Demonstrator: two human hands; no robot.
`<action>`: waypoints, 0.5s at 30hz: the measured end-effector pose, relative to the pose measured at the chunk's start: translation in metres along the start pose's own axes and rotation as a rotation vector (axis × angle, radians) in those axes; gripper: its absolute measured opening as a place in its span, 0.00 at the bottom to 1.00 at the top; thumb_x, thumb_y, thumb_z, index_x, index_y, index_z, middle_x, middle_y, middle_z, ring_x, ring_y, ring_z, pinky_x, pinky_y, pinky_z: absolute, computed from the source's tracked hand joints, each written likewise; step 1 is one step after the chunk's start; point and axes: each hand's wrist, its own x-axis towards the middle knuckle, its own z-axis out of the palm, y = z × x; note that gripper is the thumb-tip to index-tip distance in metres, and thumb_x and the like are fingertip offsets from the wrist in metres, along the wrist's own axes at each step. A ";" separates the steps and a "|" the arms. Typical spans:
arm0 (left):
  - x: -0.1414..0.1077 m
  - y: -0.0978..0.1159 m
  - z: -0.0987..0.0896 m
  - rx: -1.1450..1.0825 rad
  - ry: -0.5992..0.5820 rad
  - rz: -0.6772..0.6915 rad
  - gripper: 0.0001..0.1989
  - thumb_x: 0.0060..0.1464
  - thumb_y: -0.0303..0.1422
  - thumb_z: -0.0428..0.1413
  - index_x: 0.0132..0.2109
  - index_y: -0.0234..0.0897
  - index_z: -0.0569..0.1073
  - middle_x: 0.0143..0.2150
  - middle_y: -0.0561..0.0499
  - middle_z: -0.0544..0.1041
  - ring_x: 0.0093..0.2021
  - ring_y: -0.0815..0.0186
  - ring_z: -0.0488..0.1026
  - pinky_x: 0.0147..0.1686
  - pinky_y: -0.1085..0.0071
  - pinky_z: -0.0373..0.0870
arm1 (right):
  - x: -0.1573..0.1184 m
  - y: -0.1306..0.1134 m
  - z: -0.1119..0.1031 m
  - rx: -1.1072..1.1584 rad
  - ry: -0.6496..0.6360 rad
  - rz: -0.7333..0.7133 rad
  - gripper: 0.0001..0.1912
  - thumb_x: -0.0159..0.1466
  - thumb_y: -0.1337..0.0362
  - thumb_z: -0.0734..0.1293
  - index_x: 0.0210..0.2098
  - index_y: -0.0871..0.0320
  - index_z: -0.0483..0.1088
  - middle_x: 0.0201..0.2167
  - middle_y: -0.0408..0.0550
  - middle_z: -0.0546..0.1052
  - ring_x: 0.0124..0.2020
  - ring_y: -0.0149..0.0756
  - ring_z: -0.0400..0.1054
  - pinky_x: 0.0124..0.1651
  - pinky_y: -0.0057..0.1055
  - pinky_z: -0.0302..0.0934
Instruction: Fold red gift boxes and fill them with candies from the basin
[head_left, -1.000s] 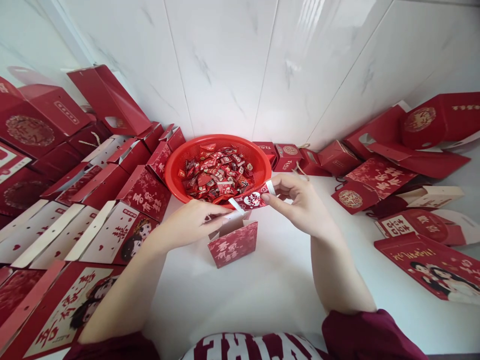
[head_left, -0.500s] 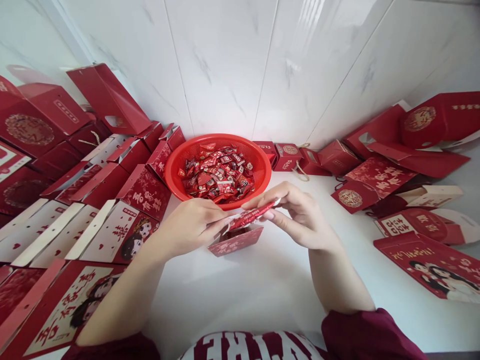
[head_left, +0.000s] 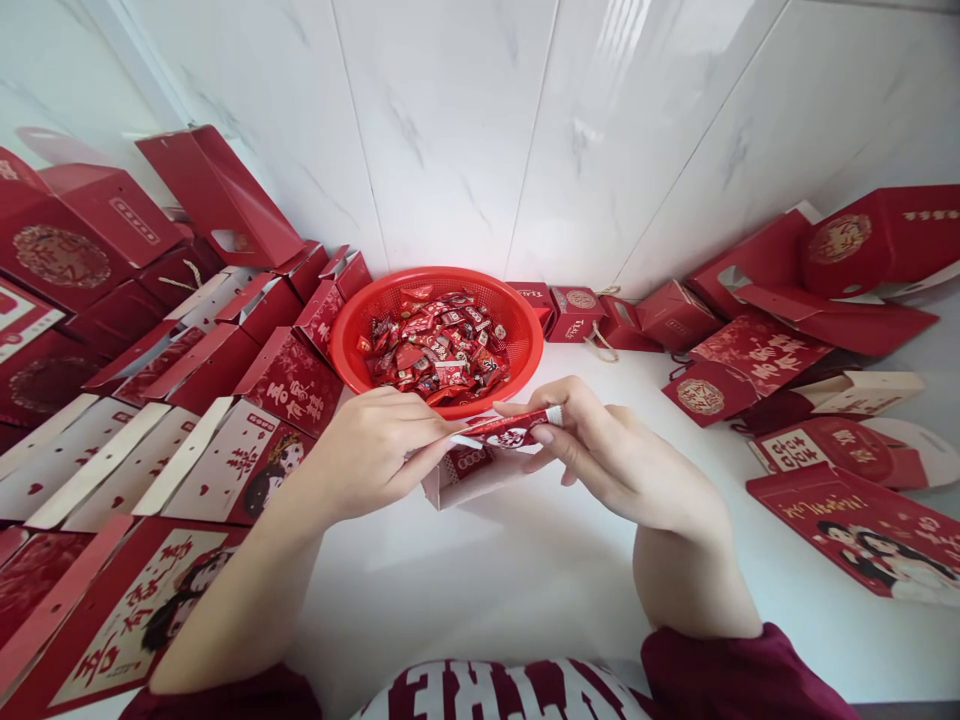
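A red candy packet with white ends (head_left: 510,432) is pinched at its right end by my right hand (head_left: 607,450). Its left end meets the fingertips of my left hand (head_left: 382,445), which are pressed together near the rim of a small open box (head_left: 480,482). Inside that box, below the packet, some red wrapping with white print shows. My left fingers hide the box's left upper edge, so their exact hold is partly hidden. Just behind both hands stands a red plastic basket (head_left: 347,345) with many red wrapped candies (head_left: 442,345).
Rows of red and white boxes (head_left: 217,460) fill the left side of the white table (head_left: 465,610). More red boxes and bags (head_left: 757,350) lie along the right. Small red boxes (head_left: 574,312) stand by the tiled wall (head_left: 450,130).
The packet has turned more level and moved slightly right, with my right hand. The small box has tipped so that its pale inner side shows more.
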 end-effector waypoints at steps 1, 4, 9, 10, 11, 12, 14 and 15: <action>0.000 -0.001 0.000 -0.004 -0.017 -0.016 0.14 0.66 0.34 0.48 0.39 0.38 0.78 0.33 0.51 0.79 0.35 0.64 0.73 0.38 0.67 0.62 | 0.000 0.000 0.000 -0.020 -0.005 0.004 0.10 0.73 0.62 0.55 0.53 0.53 0.56 0.32 0.44 0.78 0.26 0.31 0.71 0.30 0.26 0.65; 0.001 -0.003 0.001 -0.022 -0.114 -0.066 0.16 0.67 0.35 0.48 0.35 0.37 0.77 0.31 0.52 0.77 0.33 0.65 0.72 0.37 0.68 0.61 | 0.003 -0.001 0.001 -0.104 -0.050 -0.009 0.09 0.73 0.63 0.55 0.51 0.54 0.58 0.28 0.43 0.77 0.24 0.32 0.70 0.28 0.26 0.62; 0.007 -0.003 0.006 -0.104 -0.248 -0.096 0.20 0.68 0.35 0.45 0.31 0.37 0.76 0.30 0.52 0.77 0.33 0.66 0.71 0.37 0.70 0.61 | 0.010 0.000 0.007 -0.262 -0.094 -0.075 0.07 0.71 0.66 0.57 0.45 0.54 0.65 0.28 0.44 0.77 0.26 0.34 0.71 0.28 0.27 0.58; 0.007 -0.002 0.007 -0.119 -0.250 -0.105 0.21 0.68 0.35 0.45 0.30 0.36 0.75 0.30 0.52 0.77 0.33 0.67 0.71 0.37 0.70 0.61 | 0.011 0.001 0.008 -0.279 -0.089 -0.084 0.07 0.70 0.67 0.58 0.44 0.54 0.66 0.29 0.44 0.77 0.26 0.34 0.71 0.28 0.27 0.58; 0.008 -0.002 0.008 -0.134 -0.252 -0.116 0.21 0.68 0.36 0.45 0.30 0.36 0.75 0.30 0.52 0.77 0.33 0.67 0.71 0.37 0.71 0.61 | 0.011 0.002 0.009 -0.292 -0.083 -0.089 0.07 0.70 0.67 0.58 0.43 0.54 0.67 0.29 0.43 0.77 0.26 0.33 0.71 0.28 0.27 0.57; 0.008 -0.002 0.009 -0.152 -0.263 -0.129 0.21 0.68 0.36 0.45 0.30 0.36 0.75 0.30 0.52 0.77 0.33 0.67 0.71 0.36 0.71 0.61 | 0.012 0.002 0.010 -0.305 -0.080 -0.092 0.07 0.69 0.68 0.58 0.41 0.54 0.67 0.28 0.43 0.77 0.26 0.33 0.70 0.29 0.27 0.57; 0.008 -0.003 0.011 -0.196 -0.311 -0.161 0.21 0.68 0.36 0.45 0.29 0.36 0.74 0.29 0.53 0.76 0.32 0.68 0.71 0.35 0.73 0.60 | 0.012 0.003 0.012 -0.329 -0.083 -0.092 0.07 0.69 0.69 0.59 0.40 0.55 0.68 0.28 0.42 0.76 0.26 0.31 0.69 0.30 0.26 0.56; 0.008 -0.003 0.011 -0.220 -0.339 -0.179 0.21 0.68 0.36 0.46 0.28 0.35 0.73 0.28 0.53 0.75 0.31 0.68 0.71 0.34 0.73 0.60 | 0.013 0.003 0.013 -0.341 -0.086 -0.087 0.08 0.69 0.70 0.59 0.39 0.55 0.68 0.28 0.42 0.76 0.26 0.31 0.68 0.30 0.27 0.56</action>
